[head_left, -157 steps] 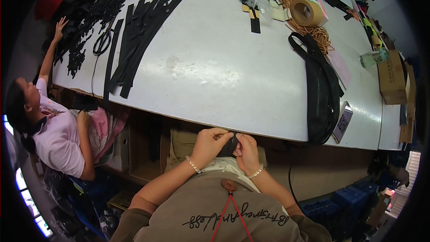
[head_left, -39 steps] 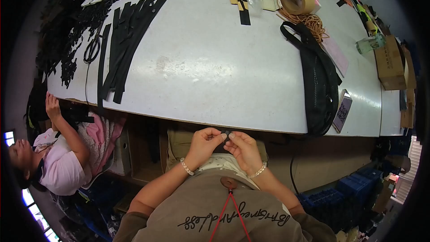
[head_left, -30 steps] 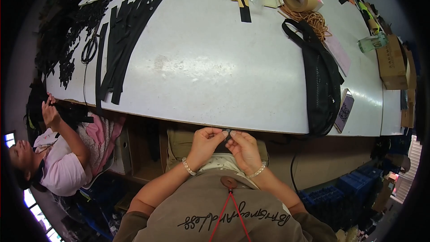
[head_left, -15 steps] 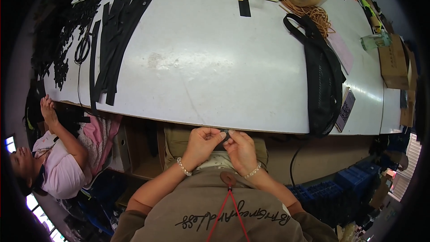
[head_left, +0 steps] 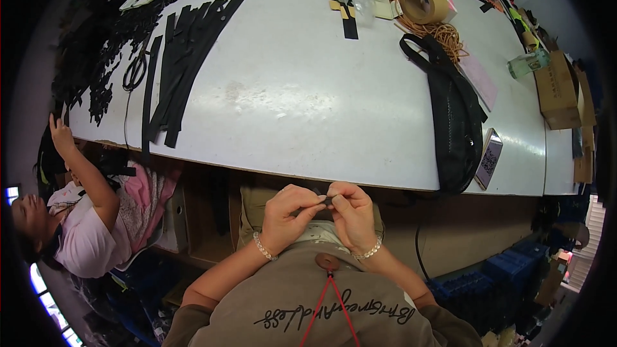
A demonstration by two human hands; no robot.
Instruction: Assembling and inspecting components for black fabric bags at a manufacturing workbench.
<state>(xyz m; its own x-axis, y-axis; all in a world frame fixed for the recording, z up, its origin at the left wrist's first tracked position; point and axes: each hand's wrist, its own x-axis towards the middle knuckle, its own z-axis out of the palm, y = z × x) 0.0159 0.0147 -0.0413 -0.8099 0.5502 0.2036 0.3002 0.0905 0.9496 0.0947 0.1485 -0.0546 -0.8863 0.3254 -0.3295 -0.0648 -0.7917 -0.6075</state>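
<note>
White table [head_left: 308,122] spans the view. Before its near edge, left hand [head_left: 288,214] and right hand [head_left: 353,213] pinch a dark piece [head_left: 329,201] between fingertips that partly hide it. Strips [head_left: 187,64] lie table-left, a bag [head_left: 455,122] table-right.

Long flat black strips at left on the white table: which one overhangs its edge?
The leftmost long flat black strip: its lower end overhangs the near edge of the white table; the bunched others stop short.
</note>
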